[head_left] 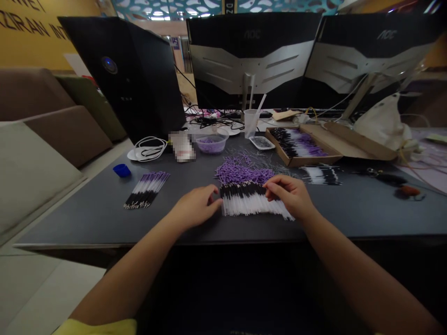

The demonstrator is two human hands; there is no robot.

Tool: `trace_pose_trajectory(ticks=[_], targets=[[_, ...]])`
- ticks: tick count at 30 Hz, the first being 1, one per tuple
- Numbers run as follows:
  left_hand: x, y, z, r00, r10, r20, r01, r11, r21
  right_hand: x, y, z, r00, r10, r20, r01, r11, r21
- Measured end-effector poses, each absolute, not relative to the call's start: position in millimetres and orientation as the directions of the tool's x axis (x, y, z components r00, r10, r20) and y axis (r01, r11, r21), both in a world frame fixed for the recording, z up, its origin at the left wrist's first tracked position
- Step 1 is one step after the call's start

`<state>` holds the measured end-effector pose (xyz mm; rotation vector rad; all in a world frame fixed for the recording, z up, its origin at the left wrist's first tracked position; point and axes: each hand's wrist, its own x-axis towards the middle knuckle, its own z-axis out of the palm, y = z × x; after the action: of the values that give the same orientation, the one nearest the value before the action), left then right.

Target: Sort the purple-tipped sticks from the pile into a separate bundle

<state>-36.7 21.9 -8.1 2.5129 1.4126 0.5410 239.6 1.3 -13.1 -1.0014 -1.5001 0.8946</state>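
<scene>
A wide row of black-and-clear sticks [244, 200] lies on the dark table, with a heap of small purple pieces [240, 170] just behind it. At the row's left end is my left hand [200, 203], its curled fingers and thumb apart and nothing visible between them. Over the right part of the row, my right hand [288, 193] has thumb and forefinger pinched together; whatever they hold is too small to name. Further left lies a bundle of purple-tipped sticks [147, 190].
An open cardboard box [302, 160] of similar sticks stands at the back right. Behind the heap are a bowl of purple pieces [211, 143], a small white tray [261, 143] and a plastic cup [250, 124]. A blue cap [122, 170] sits at the left. Monitors [254, 51] stand behind.
</scene>
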Motion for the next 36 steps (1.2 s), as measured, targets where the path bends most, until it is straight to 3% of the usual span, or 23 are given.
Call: trace_pose_trajectory(ticks=[4,7,10,15,20,30,36], targets=[[-21,14,-17,0.478,0.86,0.18,0.812,-0.511,0.282,265,20,-15,0.05,0.912,0.407,0.354,0.364,-0.861],[-19,14,-21,0.498,0.851,0.168,0.826,-0.525,0.208,284,33,-21,0.014,0.899,0.437,0.68,0.312,-0.664],[-18,14,-22,0.516,0.842,0.158,0.824,-0.538,0.179,294,40,-25,-0.035,0.911,0.411,0.835,0.252,-0.489],[-17,14,-22,0.511,0.843,0.166,0.818,-0.537,0.209,286,38,-26,-0.147,0.925,0.351,0.896,0.274,-0.348],[-15,13,-18,0.475,0.877,0.075,0.853,-0.48,0.205,278,37,-29,-0.035,0.957,0.287,0.948,0.123,-0.294],[-9,12,-18,0.419,0.906,0.068,0.888,-0.424,0.178,277,38,-32,-0.013,0.967,0.256,0.948,0.094,-0.304],[-9,15,-16,0.363,0.931,0.022,0.903,-0.358,0.237,276,38,-35,-0.051,0.96,0.276,0.945,0.136,-0.298]])
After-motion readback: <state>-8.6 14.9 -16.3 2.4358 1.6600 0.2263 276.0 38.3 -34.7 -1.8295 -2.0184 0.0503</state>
